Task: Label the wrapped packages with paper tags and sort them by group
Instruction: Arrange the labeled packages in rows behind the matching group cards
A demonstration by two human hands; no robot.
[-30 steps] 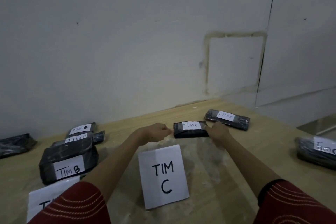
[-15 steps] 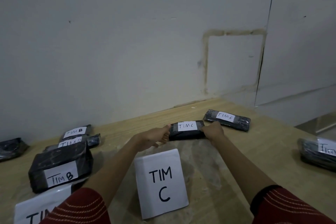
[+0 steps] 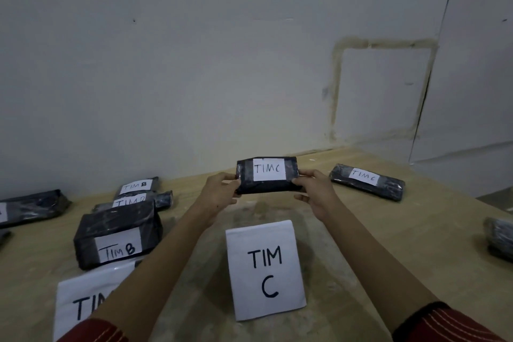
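My left hand and right hand grip the ends of a rectangular, glossy black-wrapped package — white paper tag reading "TIM C" — above the pale wooden worktop.

My dark red fabric sleeves, stitched with pale curved lines, flank a glossy black plastic-wrapped package whose white paper tag carries black handwriting. The white paper sign shows bold black letters on a pale tan wooden table; the painted wall is grey-white.
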